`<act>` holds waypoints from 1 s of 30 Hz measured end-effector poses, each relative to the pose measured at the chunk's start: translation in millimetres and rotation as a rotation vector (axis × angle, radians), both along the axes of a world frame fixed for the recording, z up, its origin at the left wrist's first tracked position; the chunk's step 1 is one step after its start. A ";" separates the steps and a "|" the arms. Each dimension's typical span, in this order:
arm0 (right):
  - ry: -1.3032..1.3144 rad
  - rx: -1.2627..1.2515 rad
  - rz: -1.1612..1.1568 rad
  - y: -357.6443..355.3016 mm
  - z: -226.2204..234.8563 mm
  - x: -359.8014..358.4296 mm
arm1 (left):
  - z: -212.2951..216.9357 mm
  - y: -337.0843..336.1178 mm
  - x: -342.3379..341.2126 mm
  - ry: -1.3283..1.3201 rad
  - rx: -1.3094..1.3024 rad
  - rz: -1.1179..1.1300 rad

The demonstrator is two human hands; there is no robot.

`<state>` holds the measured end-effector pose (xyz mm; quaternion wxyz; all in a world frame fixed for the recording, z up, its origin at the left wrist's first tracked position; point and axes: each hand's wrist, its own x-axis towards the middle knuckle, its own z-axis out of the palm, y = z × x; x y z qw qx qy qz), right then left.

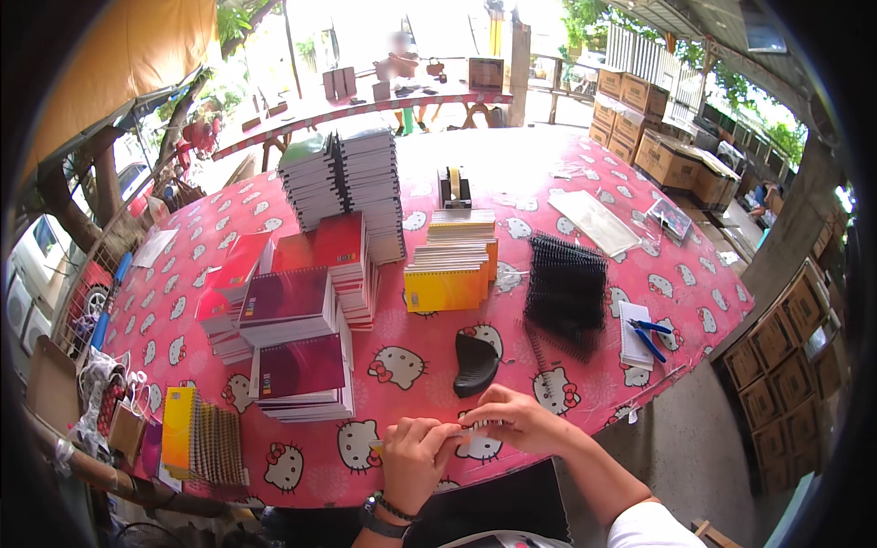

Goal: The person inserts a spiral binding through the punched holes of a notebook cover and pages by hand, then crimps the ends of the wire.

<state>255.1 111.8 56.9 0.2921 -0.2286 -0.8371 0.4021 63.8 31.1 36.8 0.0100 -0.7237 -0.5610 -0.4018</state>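
Near the table's front edge, my left hand (416, 457) is closed around a small notebook, mostly hidden by the fingers; a bit of yellow cover shows at its left end. My right hand (516, 418) bends in from the right with its fingers pinched at the notebook's other end, where a thin ridged strip (486, 423) shows, too small to make out. Just beyond the hands lies a black curved block (476, 363). Black spiral binding coils (566, 288) are heaped to the right, with a loose coil (537, 352) beside them. Blue-handled pliers (650, 340) rest on a small white spiral pad (632, 342).
Yellow notebooks (446, 288) stand in a row mid-table. Purple notebooks (301, 365), red notebooks (343, 242) and tall spiral-bound stacks (375, 192) rise at left. Bound yellow notebooks (183, 434) sit front left. Behind are a tape dispenser (454, 187), a clear plastic sheet (596, 222) and cartons (671, 160).
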 end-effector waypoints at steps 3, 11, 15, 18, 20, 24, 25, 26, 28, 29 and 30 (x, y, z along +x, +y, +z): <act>-0.043 -0.119 0.047 -6.8 -2.3 1.4 | 1.1 -2.6 0.1 0.014 -0.023 0.014; -0.010 0.006 -0.046 -1.7 -1.5 0.8 | 8.2 -5.3 -5.5 -0.011 -0.034 -0.051; -0.006 0.040 -0.040 -1.3 -0.9 3.6 | 7.5 -3.1 -2.4 -0.030 -0.033 -0.068; 0.036 0.017 -0.008 2.6 -8.8 7.4 | 5.3 -0.1 0.0 -0.021 -0.036 -0.083; 0.075 0.012 0.000 1.4 -9.4 2.5 | 5.4 -4.9 -6.1 -0.006 -0.039 -0.069; 0.096 0.122 0.046 -0.4 -10.7 -2.3 | 15.3 -8.8 -1.6 -0.002 -0.005 -0.034; 0.101 0.106 0.065 -3.2 -12.8 -1.6 | 14.7 -9.1 -0.6 -0.013 -0.011 -0.047; 0.084 0.102 0.072 -3.8 -11.0 -0.3 | 15.0 -8.0 0.6 -0.019 -0.008 -0.061; 0.054 0.089 0.097 -3.0 -4.4 3.8 | 16.5 -5.2 3.3 -0.027 -0.008 -0.078; -0.005 0.010 0.113 -3.5 -3.9 6.8 | 15.1 -5.3 3.0 -0.024 -0.013 -0.078; -0.059 -0.021 0.110 -4.8 -6.0 8.1 | 12.8 -5.1 2.2 -0.022 -0.016 -0.076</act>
